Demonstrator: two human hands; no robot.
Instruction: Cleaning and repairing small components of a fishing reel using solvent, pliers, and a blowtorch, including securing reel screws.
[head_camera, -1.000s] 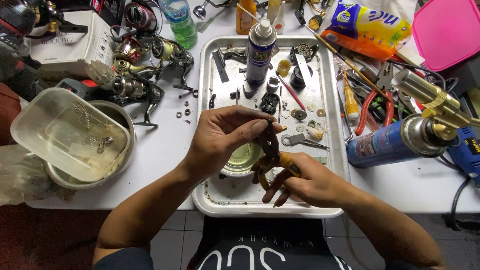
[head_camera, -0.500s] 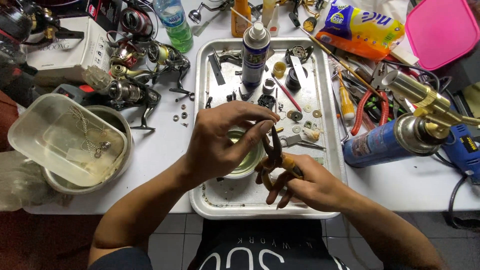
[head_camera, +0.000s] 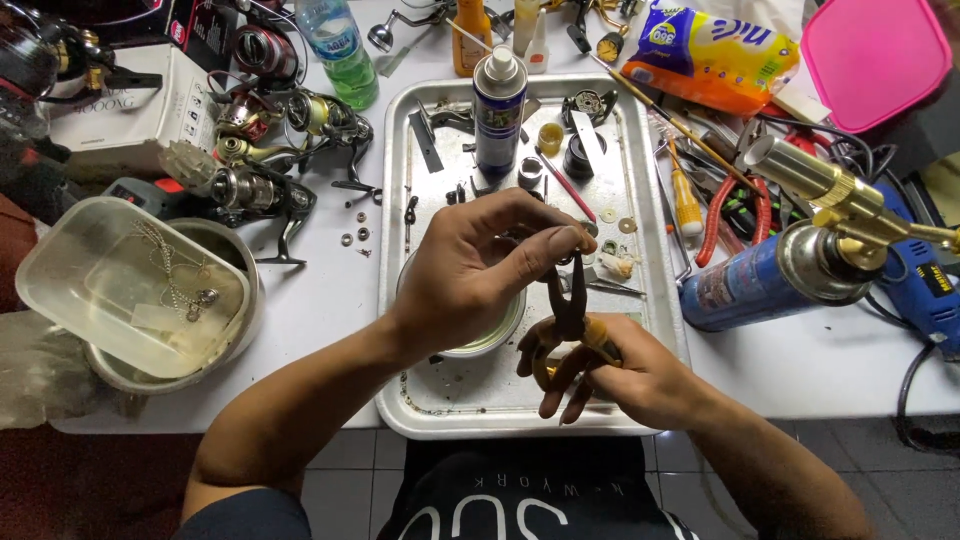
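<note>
Pliers (head_camera: 568, 300), yellow-handled, upright over metal tray (head_camera: 420, 400): right hand (head_camera: 620, 370) fingers wrapped around handles; left hand (head_camera: 480, 265) fingertips pinched at the jaws, above a small round bowl (head_camera: 495, 340).

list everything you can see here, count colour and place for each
metal tray: 1, silver, table centre
spray can: 1, blue and white, upright at the tray's far end
small bowl: 1, pale, in the tray under the left hand
pliers: 1, dark jaws, orange grips, over the tray
fishing reels: several, metallic, left of the tray
plastic tub: 1, clear, far left on a round bowl
gas torch: 1, blue canister, brass head, right of the tray
pink lid: 1, top right
water bottle: 1, green, top
left hand: at the pliers' tip
right hand: grips the pliers' handles
</note>
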